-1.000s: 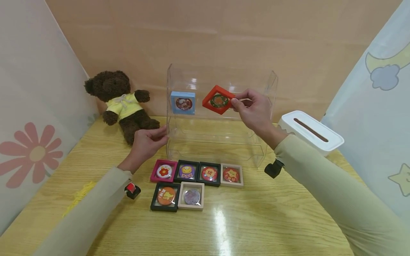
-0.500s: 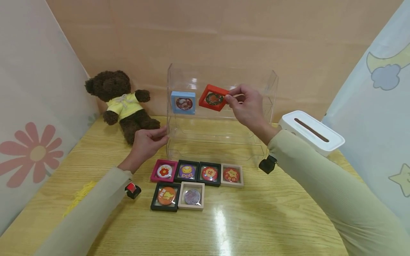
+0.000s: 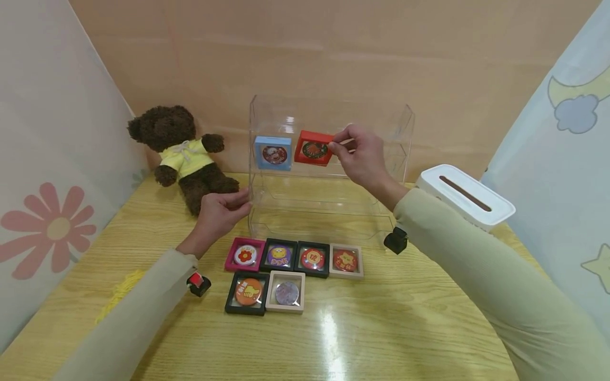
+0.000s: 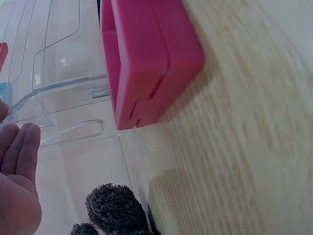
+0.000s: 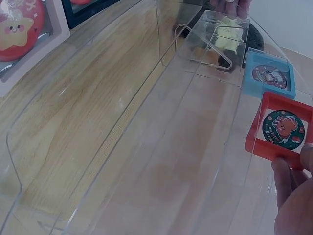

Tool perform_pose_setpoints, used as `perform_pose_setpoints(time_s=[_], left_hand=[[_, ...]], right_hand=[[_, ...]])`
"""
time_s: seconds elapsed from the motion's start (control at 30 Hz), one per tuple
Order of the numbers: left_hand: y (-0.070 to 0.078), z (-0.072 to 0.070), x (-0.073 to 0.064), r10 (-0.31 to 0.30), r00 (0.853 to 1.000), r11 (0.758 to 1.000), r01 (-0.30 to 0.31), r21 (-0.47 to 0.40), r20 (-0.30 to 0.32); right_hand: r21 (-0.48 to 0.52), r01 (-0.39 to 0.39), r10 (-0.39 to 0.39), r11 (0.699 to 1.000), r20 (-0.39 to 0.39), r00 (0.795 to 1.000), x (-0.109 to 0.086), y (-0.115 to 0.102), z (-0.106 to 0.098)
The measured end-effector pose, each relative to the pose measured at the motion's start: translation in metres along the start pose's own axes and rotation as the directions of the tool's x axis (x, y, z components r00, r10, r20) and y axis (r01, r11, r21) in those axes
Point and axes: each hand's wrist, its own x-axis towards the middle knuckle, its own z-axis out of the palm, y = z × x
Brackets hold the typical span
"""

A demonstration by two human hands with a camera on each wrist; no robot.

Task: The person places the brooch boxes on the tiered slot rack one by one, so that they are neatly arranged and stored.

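Tabletop (image 3: 381,328) shows through the rack (image 3: 329,223); right grip (image 3: 362,157) pinches a part-covered red frame (image 3: 312,148); whether left grip (image 3: 217,213) clasps is unclear.

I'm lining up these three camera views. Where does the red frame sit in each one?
Head: just above centre, the red frame pinched by the right hand.
Left wrist: only a red sliver at the left edge, probably the red frame.
Right wrist: right edge, about mid-height, just below the blue frame.
Shared landmark: the clear rack, visible in all three.
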Motion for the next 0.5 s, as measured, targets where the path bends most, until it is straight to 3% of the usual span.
perform_pose_setpoints(time_s=[0.5], left_hand=[[0.0008,0.0003,-0.0003,-0.001,1.000,1.000,0.001,0.021,-0.006]], right_hand=[[-0.039,-0.005,0.009,0.999,0.108,0.994,0.0052,0.0002,0.0053]])
